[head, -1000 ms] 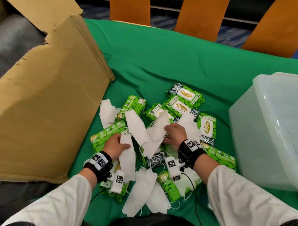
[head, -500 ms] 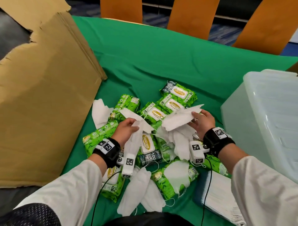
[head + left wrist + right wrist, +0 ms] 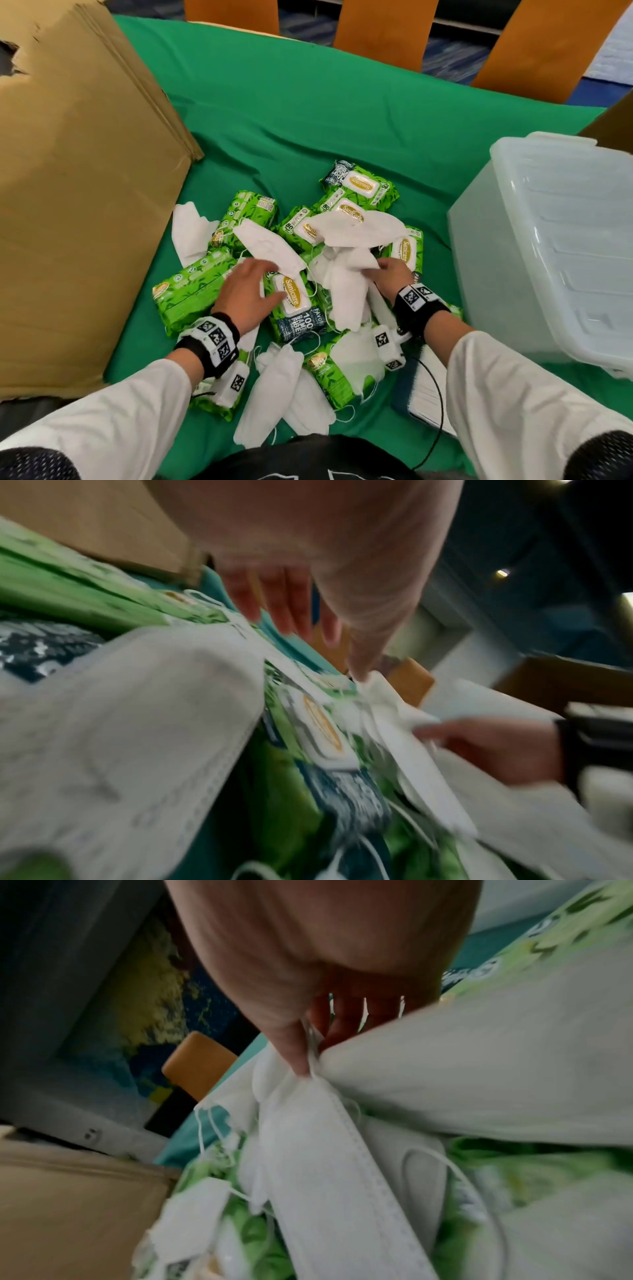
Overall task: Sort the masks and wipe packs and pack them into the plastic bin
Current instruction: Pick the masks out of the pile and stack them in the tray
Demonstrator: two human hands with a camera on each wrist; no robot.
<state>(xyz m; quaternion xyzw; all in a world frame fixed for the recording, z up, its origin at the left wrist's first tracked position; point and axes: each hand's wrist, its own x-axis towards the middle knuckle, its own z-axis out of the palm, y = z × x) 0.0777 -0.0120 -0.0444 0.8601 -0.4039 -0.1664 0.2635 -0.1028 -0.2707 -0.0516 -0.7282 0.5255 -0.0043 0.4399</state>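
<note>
Sorting masks and wipe packs on the green tablecloth (image 3: 308,113).
The right hand (image 3: 390,279) pinched a bunch of white masks (image 3: 346,291) above the wipe packs (image 3: 191,294); the left hand (image 3: 246,294), fingers relaxed, hovered beside; the plastic bin (image 3: 548,246) stood right.

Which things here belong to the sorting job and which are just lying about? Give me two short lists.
Belong to the job:
- white masks, a bunch gripped by the right hand
- green wipe packs
- plastic bin
- left hand, over the pile

Just lying about:
- cardboard box
- green tablecloth
- orange chairs
- stack of white sheets
</note>
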